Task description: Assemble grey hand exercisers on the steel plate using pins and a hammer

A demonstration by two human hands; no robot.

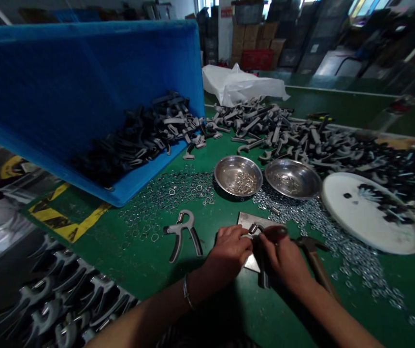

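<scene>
A grey-and-black hand grip strengthener with a coil spring [253, 228] is held over a small metal plate [244, 220]. My left hand [231, 249] is closed on its left side. My right hand [285, 258] is closed at its right side, near a dark rounded piece [277, 233] that I cannot make out. One grey-black handle [264, 278] points down between my hands, and the rest is hidden by my fingers. To the left lies another hand grip strengthener [183, 234], its spring fitted. A hammer [316, 263] lies just right of my right hand.
A tipped blue bin [156, 166] spills grip handles [276, 125] onto the green table. Two steel bowls [225, 166] [310, 193] hold small metal parts. Loose rings [151, 227] and nuts [359, 266] are scattered around. A white lid [348, 220] carries black-ended bolts. Finished-looking grips [51, 314] fill the lower left.
</scene>
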